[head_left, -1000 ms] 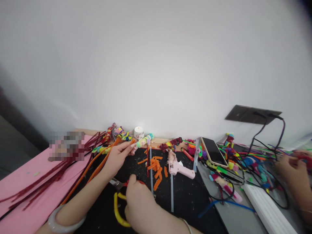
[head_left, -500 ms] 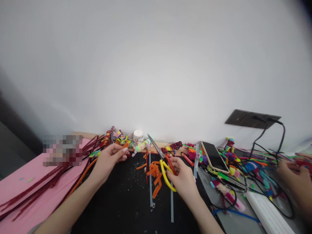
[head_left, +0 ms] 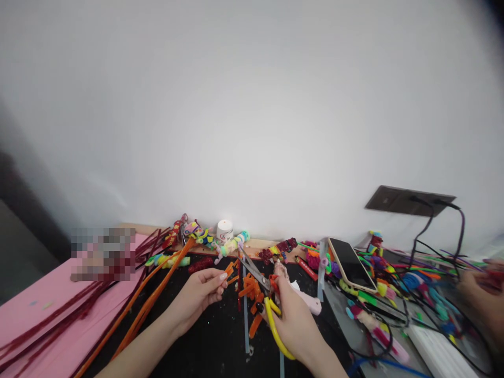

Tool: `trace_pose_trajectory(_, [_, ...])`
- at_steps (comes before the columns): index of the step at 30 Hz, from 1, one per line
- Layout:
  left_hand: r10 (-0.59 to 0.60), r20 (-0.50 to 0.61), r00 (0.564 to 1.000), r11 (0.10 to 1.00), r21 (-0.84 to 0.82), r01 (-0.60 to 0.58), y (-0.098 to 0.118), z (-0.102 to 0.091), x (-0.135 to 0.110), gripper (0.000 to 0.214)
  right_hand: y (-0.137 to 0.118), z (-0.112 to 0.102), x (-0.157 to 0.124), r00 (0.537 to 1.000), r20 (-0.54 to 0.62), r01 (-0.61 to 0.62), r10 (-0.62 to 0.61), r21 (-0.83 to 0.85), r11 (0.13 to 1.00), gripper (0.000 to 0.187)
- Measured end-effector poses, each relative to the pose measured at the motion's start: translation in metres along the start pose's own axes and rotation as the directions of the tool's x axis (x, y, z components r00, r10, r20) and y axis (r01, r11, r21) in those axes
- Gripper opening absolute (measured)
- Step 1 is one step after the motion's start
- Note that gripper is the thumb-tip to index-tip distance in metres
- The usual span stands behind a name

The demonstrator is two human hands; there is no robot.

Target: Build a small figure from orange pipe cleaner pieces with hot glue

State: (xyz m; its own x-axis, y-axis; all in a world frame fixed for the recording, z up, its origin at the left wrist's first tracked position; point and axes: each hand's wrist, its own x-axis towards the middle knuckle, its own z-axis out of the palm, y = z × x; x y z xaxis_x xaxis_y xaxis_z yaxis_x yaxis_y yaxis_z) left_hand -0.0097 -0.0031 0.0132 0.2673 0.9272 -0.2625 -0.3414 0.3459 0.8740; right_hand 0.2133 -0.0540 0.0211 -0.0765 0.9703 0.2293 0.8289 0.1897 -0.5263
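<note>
We pinch the orange pipe cleaner [head_left: 230,268] near its end with the left hand [head_left: 199,296] — stub offered to the blades; the right hand [head_left: 295,323] curls through the scissors [head_left: 255,273] loops, tips aimed there. Cut bits [head_left: 252,294] lie beneath.

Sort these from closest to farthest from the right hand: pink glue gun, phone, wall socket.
1. Pink glue gun, just behind the right hand.
2. Phone, further right on the table.
3. Wall socket, up on the wall, far right.

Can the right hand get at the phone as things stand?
Probably not cleanly: the right hand is closed on the scissors. The phone lies to its right with nothing covering it, so the path looks open, but the hand is full.
</note>
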Motion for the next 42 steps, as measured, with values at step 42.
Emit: trace_pose_trajectory(42, [-0.08,0.005,0.997,0.997,-0.007,0.08,-0.008,0.011,-0.002,0.037,0.004,0.022,0.001,0.999,0.051,-0.019,0.016,0.044,0.999,0.007])
